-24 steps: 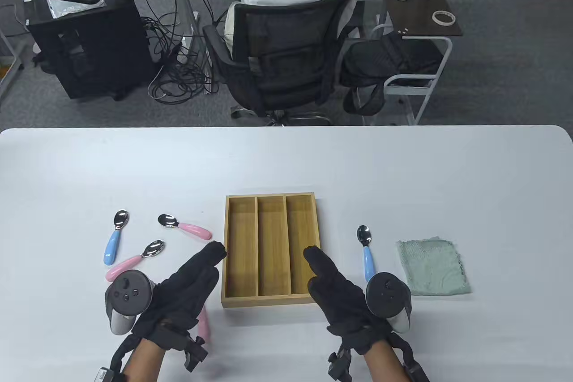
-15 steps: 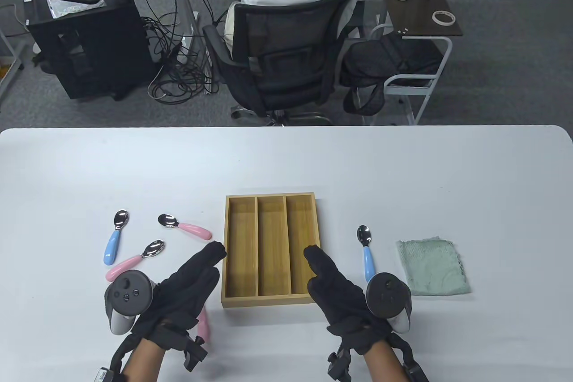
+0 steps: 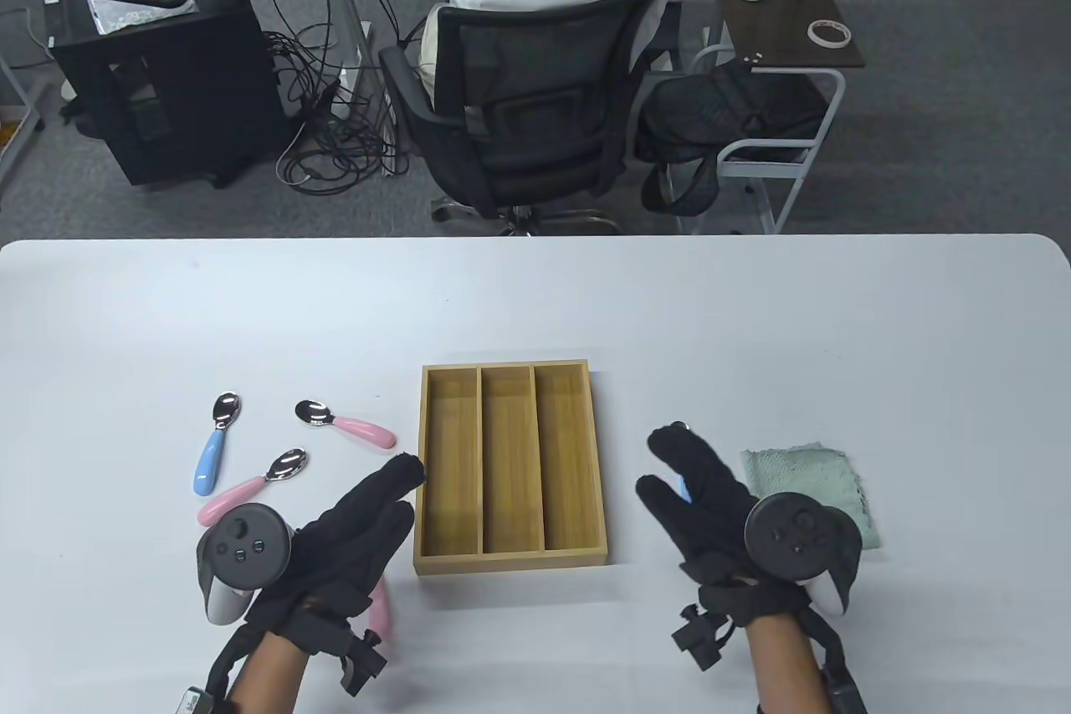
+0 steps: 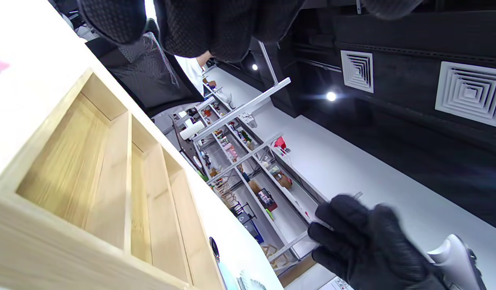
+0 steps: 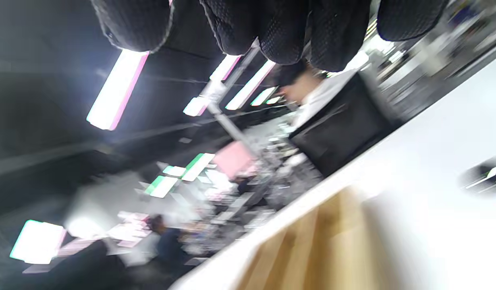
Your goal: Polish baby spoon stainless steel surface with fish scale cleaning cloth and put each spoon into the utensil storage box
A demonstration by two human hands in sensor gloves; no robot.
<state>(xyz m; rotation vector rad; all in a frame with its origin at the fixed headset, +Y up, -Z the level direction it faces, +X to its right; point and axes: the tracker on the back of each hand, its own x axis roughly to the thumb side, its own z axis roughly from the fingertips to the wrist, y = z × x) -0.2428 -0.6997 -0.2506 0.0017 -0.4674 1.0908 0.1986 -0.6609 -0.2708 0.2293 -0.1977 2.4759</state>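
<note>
- The utensil storage box point(image 3: 510, 470) sits in the lower middle of the table view on the white table point(image 3: 753, 312). It is a light wooden tray with three long compartments, all bare wood inside.
- The left hand point(image 3: 335, 538) lies at the lower left of the table view, its fingers straight and relaxed, the fingertips just beside the box's left wall. It holds nothing that can be seen.
- Under the left wrist, a pink handle point(image 3: 381, 605) pokes out; the rest of that spoon is hidden.
- The right hand point(image 3: 711, 513) is at the lower right of the frame, above the blue-handled spoon point(image 3: 684, 488), of which only a sliver of blue shows between thumb and fingers. The fingers look extended, but I cannot tell whether they touch or grasp the spoon.
- The fish scale cleaning cloth point(image 3: 828, 475), pale green, lies flat at the right, partly covered by the right hand's tracker.
- Three more spoons lie left of the box: a blue one point(image 3: 213, 446) farthest left, a pink one point(image 3: 347, 424) near the box, and another pink one point(image 3: 251, 488) below them, its handle end next to the left tracker.
- The right wrist view is blurred; it shows only gloved fingertips point(image 5: 284, 28) at the top edge and a patch of wood below.
</note>
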